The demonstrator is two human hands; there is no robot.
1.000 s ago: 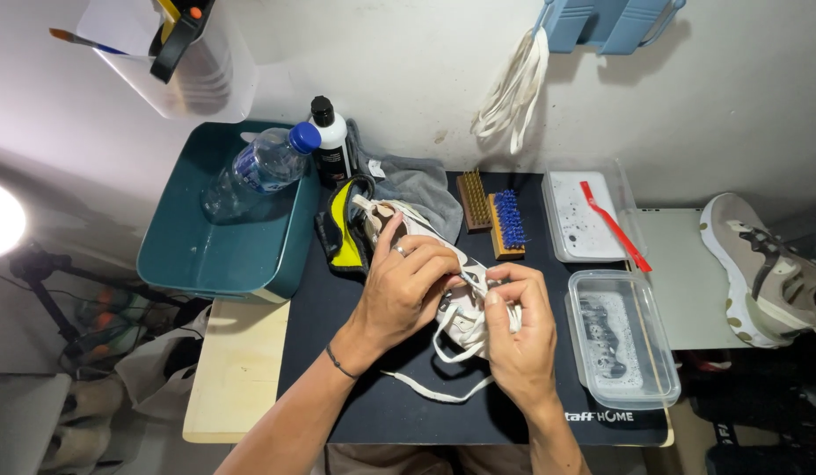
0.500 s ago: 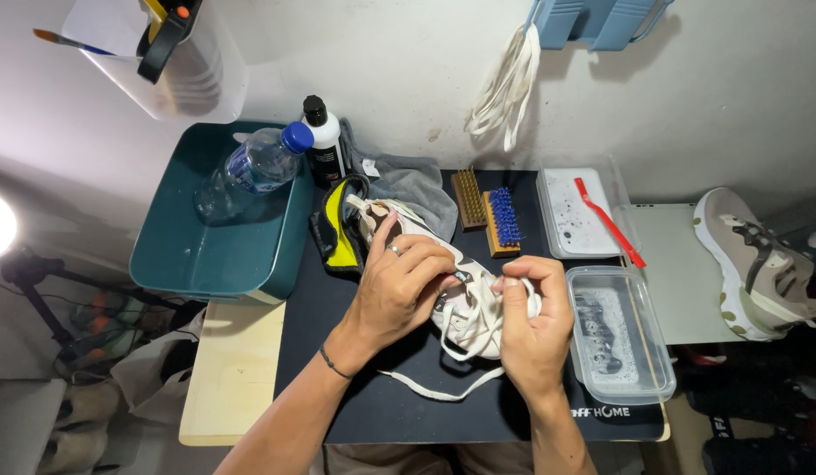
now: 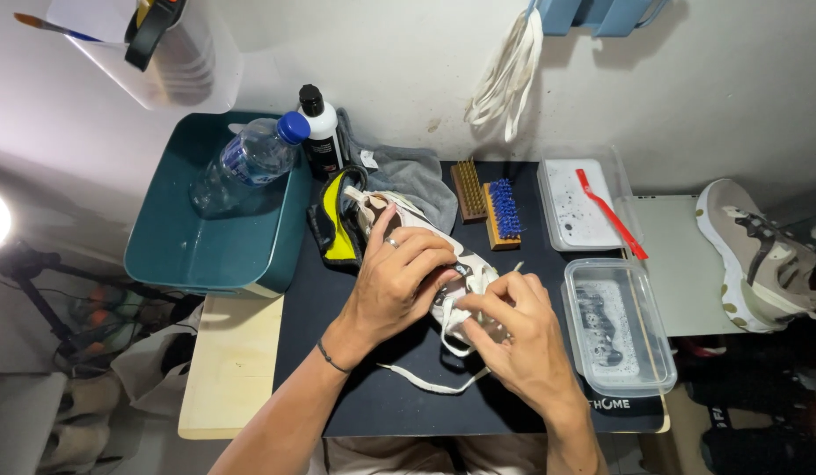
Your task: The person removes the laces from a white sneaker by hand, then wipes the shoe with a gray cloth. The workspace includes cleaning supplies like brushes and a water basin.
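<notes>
**Two hands at a sneaker's lace on a dark mat**

At the far left a teal tub (image 3: 206, 255) sits at the worktop's edge with a clear water bottle (image 3: 245, 163) lying tilted across it, blue cap toward the wall. Just beside it stands a black bottle with a white label (image 3: 318, 132), and a grey cloth (image 3: 408, 176) is bunched behind the shoe.

On the black mat (image 3: 355, 387) lies the sneaker (image 3: 373, 220), white and brown with a yellow-lined opening (its heel end points toward the tub). The left hand (image 3: 399, 281) lies over the shoe's middle, its fingers clenched round the upper. The right hand (image 3: 522, 339) sits at the toe end, its fingers pinching the white lace (image 3: 426, 380), whose loose end trails across the mat toward the person.

Further right, two brushes rest side by side: a brown-bristled brush (image 3: 468, 188) and a blue-bristled brush (image 3: 503, 213). Next comes a clear lid (image 3: 571, 211) carrying a red toothbrush (image 3: 608, 211), and nearer the person a clear container of sudsy water (image 3: 615, 339). Well apart, at the far right, a second sneaker (image 3: 760, 255) lies on a pale surface.
</notes>
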